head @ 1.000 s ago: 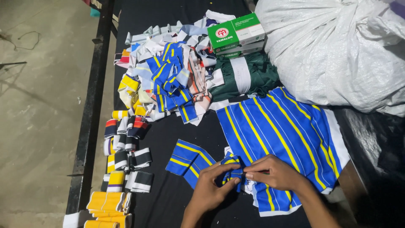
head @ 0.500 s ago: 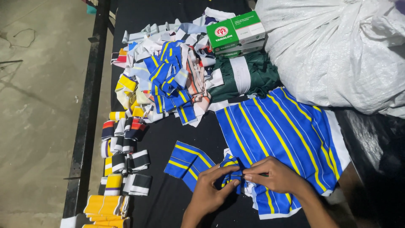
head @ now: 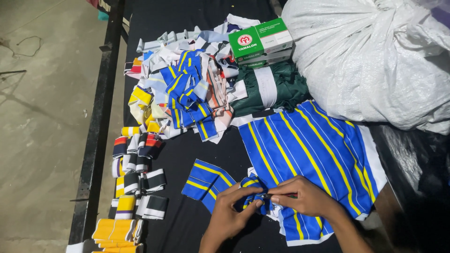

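While both hands, left hand [head: 229,213] and right hand [head: 300,197], keep their grip pinched together on the small blue striped piece [head: 255,194], it could slip; the loose striped cloth [head: 304,150] beneath may drag along the surface [head: 187,234].

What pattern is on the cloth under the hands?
Blue cloth with thin yellow and white stripes, seen in the head view.

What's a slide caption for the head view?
Both hands pinch a blue-and-yellow striped fabric piece on a black table.
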